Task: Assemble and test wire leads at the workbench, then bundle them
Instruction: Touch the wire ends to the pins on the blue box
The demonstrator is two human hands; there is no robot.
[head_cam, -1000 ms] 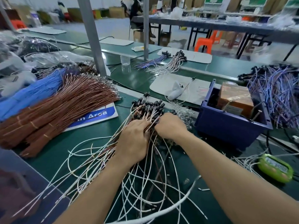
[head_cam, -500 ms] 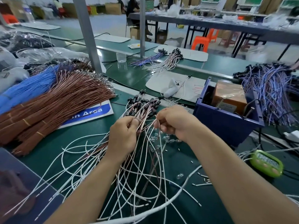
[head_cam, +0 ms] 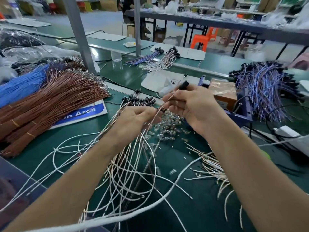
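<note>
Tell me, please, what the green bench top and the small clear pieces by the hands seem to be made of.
Green bench top: probably rubber or vinyl mat, smooth, with a soft sheen. Small clear pieces: glass or clear plastic, see-through and glinting; unclear which.

Bright, even light is thrown from overhead, so shadows are barely seen. A soft glare is picked up on the green tabletop. Edges are bent by the wide lens, and the left hand is smeared a bit.
</note>
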